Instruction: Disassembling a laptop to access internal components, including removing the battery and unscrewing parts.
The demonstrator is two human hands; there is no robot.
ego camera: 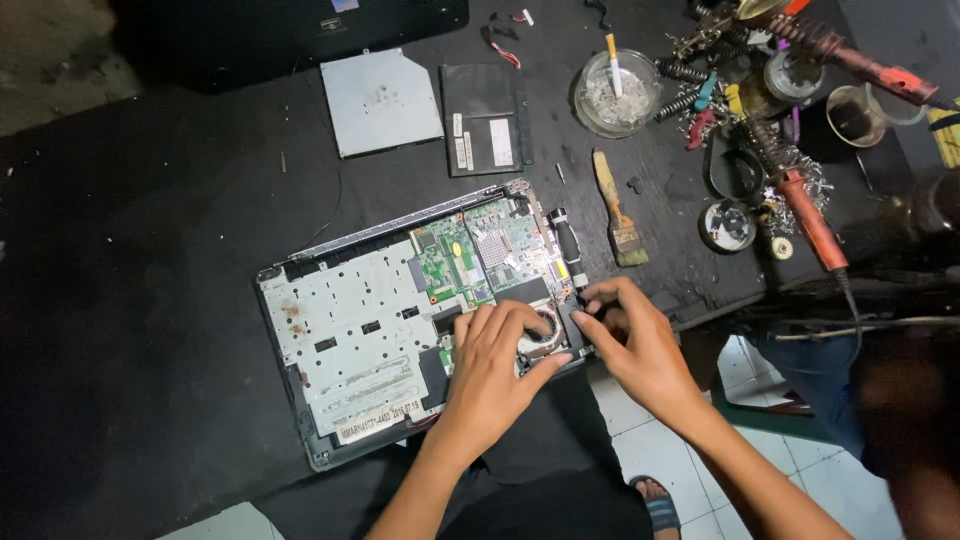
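My left hand (492,362) lies flat with fingers spread over the cooling fan (545,335) at the lower middle of the frame, gripping nothing. My right hand (632,340) is curled beside it, fingertips pinching at the laptop's corner near the hinge (567,240); whether it has hold of a small part there, I cannot tell.

Both rest on the opened laptop (350,335), which sits in the middle of the frame on the black table (150,250). I judge it light but stiff in the frame. Its bare green circuit board (470,255) is fragile, so I would take it by the outer edges, never by the board or fan.

Counting outward: one laptop, one fan, one circuit board. In the upper middle lie one silver optical drive (380,100) and one black flat module (485,118). To the right, one glass ashtray (617,92) with one cigarette, one paintbrush (618,215), and two red-handled soldering irons (808,215) at the upper right.
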